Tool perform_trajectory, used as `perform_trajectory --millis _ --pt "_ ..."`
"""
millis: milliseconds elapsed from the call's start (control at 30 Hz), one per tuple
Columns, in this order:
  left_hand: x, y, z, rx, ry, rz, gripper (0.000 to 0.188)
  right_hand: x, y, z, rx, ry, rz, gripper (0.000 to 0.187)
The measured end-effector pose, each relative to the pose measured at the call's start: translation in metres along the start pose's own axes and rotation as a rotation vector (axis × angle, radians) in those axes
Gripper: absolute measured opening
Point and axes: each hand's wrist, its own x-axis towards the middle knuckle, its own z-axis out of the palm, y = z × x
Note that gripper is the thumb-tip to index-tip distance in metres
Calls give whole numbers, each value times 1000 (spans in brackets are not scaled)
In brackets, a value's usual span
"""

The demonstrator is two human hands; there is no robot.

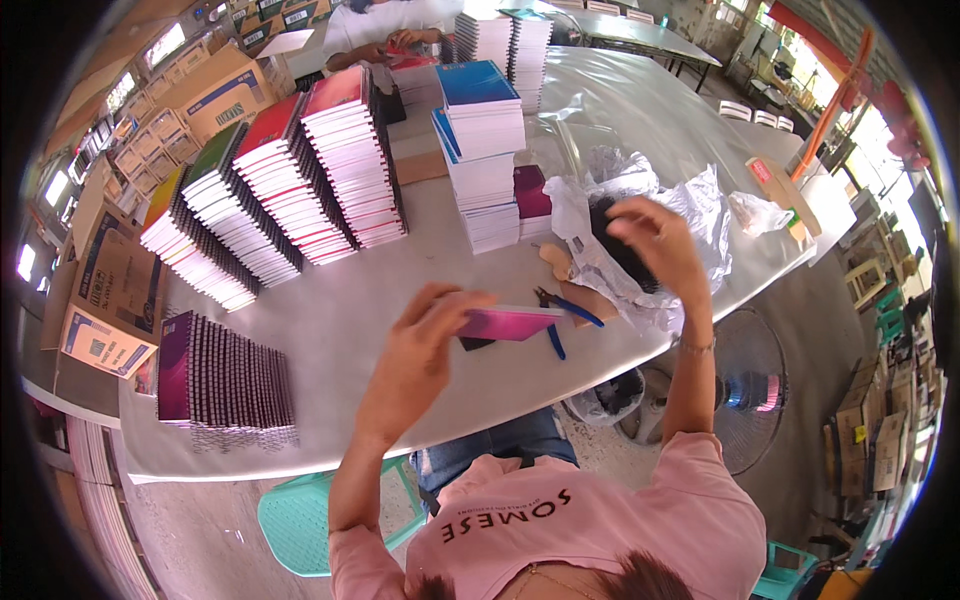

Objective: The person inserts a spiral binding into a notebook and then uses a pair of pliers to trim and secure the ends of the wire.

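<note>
My left hand is closed on a thin notebook with a magenta cover, held tilted above the near part of the table. A small dark block shows partly beneath it. My right hand is over a crumpled pale plastic bag, its fingers curved and apart, slightly smeared. In that bag lies a bundle of black binding coils, partly covered by the hand. Blue-handled pliers rest between the notebook and the bag, beside a tan cardboard scrap.
Tall notebook stacks stand at the left: yellow, green, red. Purple spiral notebooks sit near the left edge. Blue-covered, unbound stacks rise mid-table. Another person's hands work across it. A fan stands right of the table.
</note>
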Motion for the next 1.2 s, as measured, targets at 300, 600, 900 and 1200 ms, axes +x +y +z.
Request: perform_trajectory --millis 300,600,900,1200 --pt "-122 -86 -3 33 289 -443 31 -47 157 -22 -464 39 482 32" --pt "-106 -66 29 618 274 -347 38 -63 173 -29 -462 250 295 27" --pt "-108 -59 49 676 270 -376 40 -63 79 -18 154 413 225 28" --pt "-101 -78 74 660 502 -336 55 -64 18 61 691 101 130 21"
